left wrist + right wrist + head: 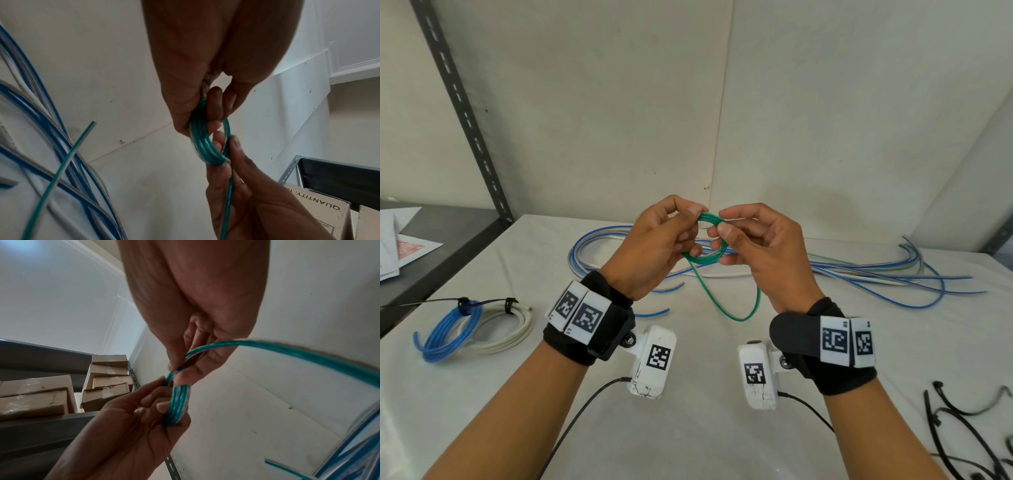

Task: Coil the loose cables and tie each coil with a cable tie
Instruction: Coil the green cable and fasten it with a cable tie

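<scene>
A small coil of green cable (709, 240) is held up in the air above the white table (688, 438). My left hand (690, 222) pinches the coil's left side between thumb and fingers. My right hand (724, 222) pinches its right side, thumb on top. In the left wrist view the coil (203, 146) shows several turns side by side. From the coil a loose green tail (739, 315) hangs in a loop toward the table. In the right wrist view this tail (308, 353) sweeps off to the right. Its free end (68, 159) lies over the blue cables.
Loose blue and white cables (876, 274) sprawl across the back of the table. A tied blue coil (448, 335) and a tied white coil (506, 329) lie front left. Several black cable ties (969, 421) lie front right. A dark shelf with papers (400, 246) stands left, cardboard boxes (41, 395) beyond.
</scene>
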Motion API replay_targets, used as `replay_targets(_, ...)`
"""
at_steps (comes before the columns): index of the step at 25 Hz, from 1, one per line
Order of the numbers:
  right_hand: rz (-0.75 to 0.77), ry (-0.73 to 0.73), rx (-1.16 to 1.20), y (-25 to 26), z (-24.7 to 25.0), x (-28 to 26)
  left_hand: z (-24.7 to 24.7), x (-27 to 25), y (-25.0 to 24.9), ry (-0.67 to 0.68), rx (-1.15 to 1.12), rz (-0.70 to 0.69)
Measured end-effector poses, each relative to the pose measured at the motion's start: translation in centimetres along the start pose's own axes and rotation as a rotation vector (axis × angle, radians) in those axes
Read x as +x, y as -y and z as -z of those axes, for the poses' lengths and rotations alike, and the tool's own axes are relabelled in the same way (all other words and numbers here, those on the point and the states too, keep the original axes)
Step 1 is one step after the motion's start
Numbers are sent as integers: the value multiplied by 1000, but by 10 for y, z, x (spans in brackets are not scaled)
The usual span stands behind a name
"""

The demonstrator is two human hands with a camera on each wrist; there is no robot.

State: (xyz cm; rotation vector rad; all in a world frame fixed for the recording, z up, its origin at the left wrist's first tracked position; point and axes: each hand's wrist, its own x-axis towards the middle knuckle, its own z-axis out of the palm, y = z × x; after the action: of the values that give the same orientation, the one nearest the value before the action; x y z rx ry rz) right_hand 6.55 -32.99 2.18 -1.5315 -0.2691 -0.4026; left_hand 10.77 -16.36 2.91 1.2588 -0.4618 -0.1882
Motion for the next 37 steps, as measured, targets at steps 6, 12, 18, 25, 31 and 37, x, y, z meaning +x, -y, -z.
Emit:
replay_targets(6, 27, -46, 6, -3, -4, -2, 1, 0, -3, 52, 106, 130)
replay_targets(12, 17, -62, -40, -7, -17, -5, 4, 2, 1, -152, 146, -30)
replay_targets(18, -45, -118, 142, -11, -31, -10, -2, 4, -1, -274, -87, -121)
replay_targets(25, -2, -87, 167, -9, -25, -7, -7, 2, -1, -266, -208, -84)
replay_targets(31, 93, -189, 26, -12, -20, -5, -8, 1, 0, -199, -3, -81)
replay_targets(37, 65, -79, -151, -4, -8, -3, 7, -3, -9, 15, 352, -58)
